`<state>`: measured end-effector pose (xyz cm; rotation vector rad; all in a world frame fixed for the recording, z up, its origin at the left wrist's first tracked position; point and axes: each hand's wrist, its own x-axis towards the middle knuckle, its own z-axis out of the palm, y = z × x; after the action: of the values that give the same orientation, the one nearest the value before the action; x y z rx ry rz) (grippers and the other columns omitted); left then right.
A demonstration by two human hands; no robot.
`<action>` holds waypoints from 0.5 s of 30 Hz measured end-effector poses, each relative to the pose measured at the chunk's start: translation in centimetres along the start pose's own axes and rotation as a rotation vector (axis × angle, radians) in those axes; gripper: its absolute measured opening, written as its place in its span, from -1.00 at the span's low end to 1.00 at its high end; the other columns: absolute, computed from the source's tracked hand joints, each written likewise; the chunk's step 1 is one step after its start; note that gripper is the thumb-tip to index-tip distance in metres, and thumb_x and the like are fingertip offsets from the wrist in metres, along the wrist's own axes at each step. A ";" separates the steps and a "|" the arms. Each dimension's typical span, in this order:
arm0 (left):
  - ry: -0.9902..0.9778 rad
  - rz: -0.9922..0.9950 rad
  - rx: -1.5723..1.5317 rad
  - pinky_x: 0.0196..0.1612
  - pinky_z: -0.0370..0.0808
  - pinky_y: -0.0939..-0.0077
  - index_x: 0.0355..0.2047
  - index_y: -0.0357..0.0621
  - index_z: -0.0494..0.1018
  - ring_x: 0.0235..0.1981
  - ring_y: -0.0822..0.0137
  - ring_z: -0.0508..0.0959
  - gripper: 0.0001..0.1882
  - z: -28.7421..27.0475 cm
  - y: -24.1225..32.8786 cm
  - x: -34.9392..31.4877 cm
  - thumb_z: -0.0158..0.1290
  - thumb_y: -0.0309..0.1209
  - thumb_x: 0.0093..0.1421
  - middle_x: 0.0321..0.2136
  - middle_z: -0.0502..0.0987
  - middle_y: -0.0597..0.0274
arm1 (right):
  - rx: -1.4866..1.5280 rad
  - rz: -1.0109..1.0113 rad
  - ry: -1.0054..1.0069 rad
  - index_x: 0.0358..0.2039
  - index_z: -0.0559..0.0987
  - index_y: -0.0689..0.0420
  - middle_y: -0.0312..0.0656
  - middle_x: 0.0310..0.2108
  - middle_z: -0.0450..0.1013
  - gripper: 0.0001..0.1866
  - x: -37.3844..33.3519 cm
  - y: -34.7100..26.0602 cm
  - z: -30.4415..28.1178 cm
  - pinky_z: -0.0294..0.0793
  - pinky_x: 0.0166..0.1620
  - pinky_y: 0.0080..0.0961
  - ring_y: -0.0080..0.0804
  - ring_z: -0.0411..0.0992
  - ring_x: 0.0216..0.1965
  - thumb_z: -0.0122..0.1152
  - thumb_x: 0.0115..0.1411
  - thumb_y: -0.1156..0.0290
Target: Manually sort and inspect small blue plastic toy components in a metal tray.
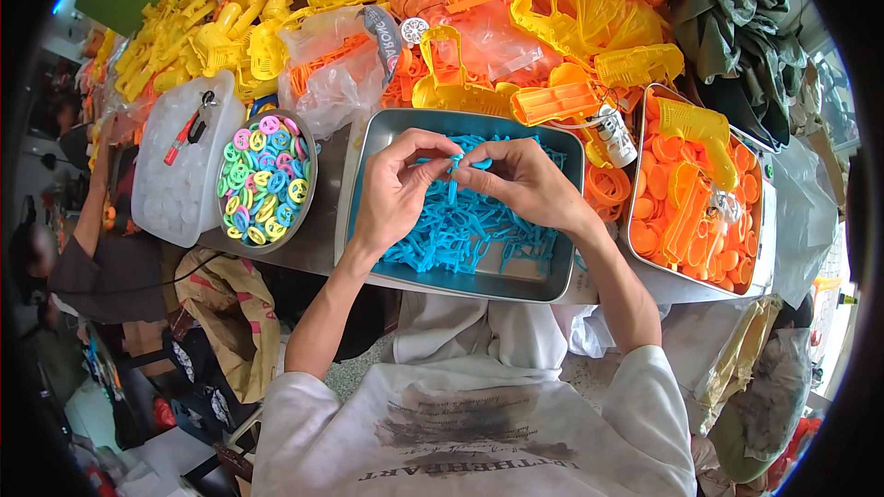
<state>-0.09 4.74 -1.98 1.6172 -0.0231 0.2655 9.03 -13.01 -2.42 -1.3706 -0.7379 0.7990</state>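
Both of my hands meet above a metal tray point(534, 287) filled with a heap of small blue plastic parts point(440, 237). Between the fingertips is a blue plastic piece point(453, 186), its lower part hanging down over the heap. My left hand point(398, 186) pinches it from the left with thumb and forefinger. From the right, my right hand point(532, 182) closes thumb and fingers on the same piece. The fingers partly cover it, so its full shape is hidden.
Left of the tray stand a round bowl point(311, 166) of colourful little rings and a translucent white tub point(152, 186). On the right is a tray point(635, 244) of orange parts. Yellow plastic shells point(216, 46) and orange pieces are piled behind. Another person's arm point(95, 186) shows at far left.
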 end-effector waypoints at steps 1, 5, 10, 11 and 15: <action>0.000 0.029 0.000 -0.17 0.58 0.56 -0.20 -0.32 0.51 -0.23 0.41 0.58 -0.88 0.0 -0.1 0.0 0.03 -0.62 0.28 -0.24 0.52 0.20 | -0.008 0.002 -0.002 -0.18 0.61 0.33 -0.22 -0.33 0.60 -0.73 0.0 -0.2 0.0 0.52 -0.19 -0.65 -0.67 0.50 -0.28 0.23 0.28 0.35; 0.006 0.074 0.017 -0.17 0.58 0.57 -0.18 -0.31 0.50 -0.24 0.42 0.57 -0.88 0.0 -0.2 0.0 0.03 -0.62 0.28 -0.23 0.50 0.22 | 0.019 0.013 0.000 -0.18 0.61 0.32 -0.23 -0.33 0.60 -0.73 0.0 -0.1 0.0 0.51 -0.20 -0.66 -0.67 0.49 -0.28 0.24 0.28 0.35; 0.033 -0.003 -0.020 -0.19 0.60 0.57 -0.16 -0.29 0.50 -0.25 0.43 0.56 -0.87 0.1 0.3 -0.1 0.03 -0.56 0.30 -0.20 0.47 0.22 | -0.033 0.010 0.012 -0.19 0.61 0.30 -0.28 -0.35 0.57 -0.74 -0.1 -0.2 0.1 0.47 -0.23 -0.69 -0.71 0.45 -0.31 0.25 0.28 0.34; 0.032 -0.003 -0.021 -0.19 0.60 0.57 -0.16 -0.29 0.50 -0.25 0.43 0.56 -0.87 0.2 0.1 -0.1 0.03 -0.56 0.30 -0.20 0.47 0.22 | -0.043 0.028 0.024 -0.18 0.61 0.29 -0.32 -0.36 0.55 -0.75 -0.2 -0.2 0.1 0.43 -0.27 -0.70 -0.74 0.41 -0.34 0.26 0.28 0.34; 0.079 0.082 0.061 -0.22 0.61 0.57 -0.15 -0.30 0.51 -0.28 0.44 0.56 -0.86 0.3 0.3 -0.2 0.03 -0.54 0.31 -0.22 0.48 0.20 | -0.231 0.040 0.040 -0.20 0.62 0.29 -0.33 -0.36 0.55 -0.76 -0.1 -0.2 0.2 0.44 -0.27 -0.68 -0.73 0.41 -0.34 0.27 0.27 0.35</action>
<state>-0.24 4.37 -1.77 1.6675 -0.0204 0.3966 8.87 -12.98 -2.17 -1.6082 -0.7920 0.7325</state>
